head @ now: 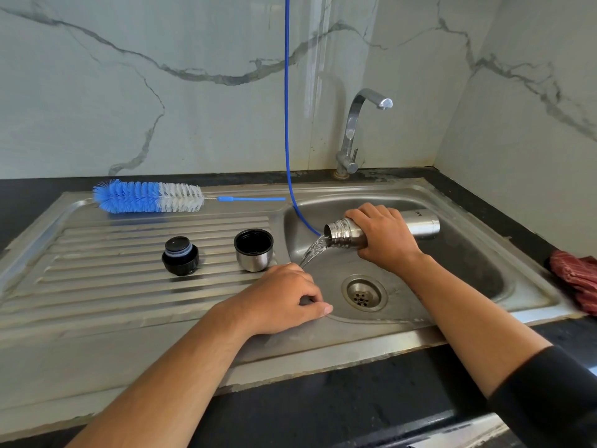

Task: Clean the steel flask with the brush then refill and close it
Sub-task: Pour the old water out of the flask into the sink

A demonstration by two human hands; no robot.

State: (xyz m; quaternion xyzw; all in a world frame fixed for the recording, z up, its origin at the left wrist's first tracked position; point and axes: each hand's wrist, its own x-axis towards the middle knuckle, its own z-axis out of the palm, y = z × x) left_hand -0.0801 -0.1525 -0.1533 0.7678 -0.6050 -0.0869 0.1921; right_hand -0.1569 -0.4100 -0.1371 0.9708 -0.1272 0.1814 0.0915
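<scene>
My right hand (386,240) grips the steel flask (420,225) round its middle and holds it sideways over the sink basin (468,263). Water pours out of the flask's open threaded mouth toward the drain (364,292). My left hand (284,294) rests on the sink rim beside the basin, fingers loosely curled and holding nothing. On the ribbed draining board (113,270) stand the black stopper (180,256) and the steel cup lid (254,249), mouth up. The blue and white bottle brush (148,197) lies along the board's back edge.
A chrome tap (350,137) rises behind the basin, spout turned right. A thin blue hose (286,108) hangs down from above into the basin. A red cloth (578,276) lies on the dark counter at the right edge. Marble walls close the back and right.
</scene>
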